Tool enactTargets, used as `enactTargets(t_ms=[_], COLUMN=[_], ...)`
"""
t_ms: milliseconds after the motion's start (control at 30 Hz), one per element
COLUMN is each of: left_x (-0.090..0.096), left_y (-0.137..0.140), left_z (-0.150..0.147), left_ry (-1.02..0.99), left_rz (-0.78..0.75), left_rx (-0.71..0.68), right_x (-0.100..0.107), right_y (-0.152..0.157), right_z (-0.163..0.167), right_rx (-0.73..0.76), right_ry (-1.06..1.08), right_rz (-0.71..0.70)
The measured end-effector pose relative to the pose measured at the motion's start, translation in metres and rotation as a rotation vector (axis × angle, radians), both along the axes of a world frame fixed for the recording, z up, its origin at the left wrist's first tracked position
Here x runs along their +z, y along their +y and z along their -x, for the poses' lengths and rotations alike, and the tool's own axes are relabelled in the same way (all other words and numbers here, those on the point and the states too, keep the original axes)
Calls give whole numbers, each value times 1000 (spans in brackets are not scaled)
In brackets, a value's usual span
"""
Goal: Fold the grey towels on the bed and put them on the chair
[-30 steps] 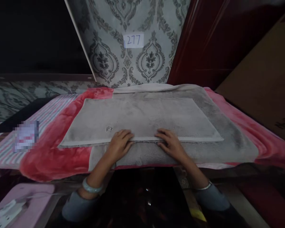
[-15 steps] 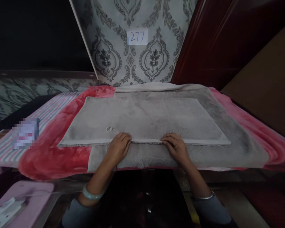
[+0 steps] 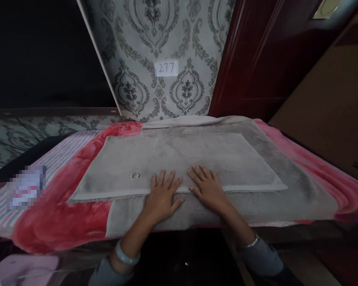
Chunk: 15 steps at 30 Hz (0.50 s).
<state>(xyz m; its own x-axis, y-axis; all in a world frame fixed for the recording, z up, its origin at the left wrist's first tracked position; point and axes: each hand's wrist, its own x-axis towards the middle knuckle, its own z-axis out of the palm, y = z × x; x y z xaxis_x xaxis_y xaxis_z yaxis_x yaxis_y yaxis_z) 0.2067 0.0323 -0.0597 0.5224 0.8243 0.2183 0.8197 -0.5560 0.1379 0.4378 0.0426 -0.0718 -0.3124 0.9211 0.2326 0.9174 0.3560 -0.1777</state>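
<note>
A grey plush towel (image 3: 173, 155) with a pale hem and a small dark motif lies folded as a long rectangle. Under it spreads a larger grey plush cloth (image 3: 301, 202). My left hand (image 3: 162, 196) rests on the towel's near hem, its fingers spread and pointing away from me. Beside it, my right hand (image 3: 207, 186) lies flat on the same edge, fingers also apart. Neither hand grips anything.
A red plush blanket (image 3: 62, 222) and a striped cloth (image 3: 68, 149) cover the left side. On the stripes sits a blurred-out packet (image 3: 26, 188). A dark screen (image 3: 44, 55) stands back left, a cardboard box (image 3: 325, 115) at right, and a pink stool (image 3: 24, 270) lower left.
Both hands have let go of the towel's near hem, opened flat and moved closer together on it. The view has tilted up slightly, so everything sits lower.
</note>
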Motion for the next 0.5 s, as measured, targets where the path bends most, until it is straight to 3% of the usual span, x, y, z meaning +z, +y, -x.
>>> enactTargets(t_ms=[133, 400, 500], left_x=[-10, -2, 10], left_y=[-4, -21, -17], left_z=[-1, 4, 16], left_ry=[1, -45, -127], left_rz=[3, 61, 108], left_rx=[6, 58, 12], right_x=[-11, -23, -19], right_y=[-9, -30, -30], right_z=[1, -13, -22], right_rx=[-9, 31, 83], right_ry=[-54, -10, 25], right_rz=[54, 42, 53])
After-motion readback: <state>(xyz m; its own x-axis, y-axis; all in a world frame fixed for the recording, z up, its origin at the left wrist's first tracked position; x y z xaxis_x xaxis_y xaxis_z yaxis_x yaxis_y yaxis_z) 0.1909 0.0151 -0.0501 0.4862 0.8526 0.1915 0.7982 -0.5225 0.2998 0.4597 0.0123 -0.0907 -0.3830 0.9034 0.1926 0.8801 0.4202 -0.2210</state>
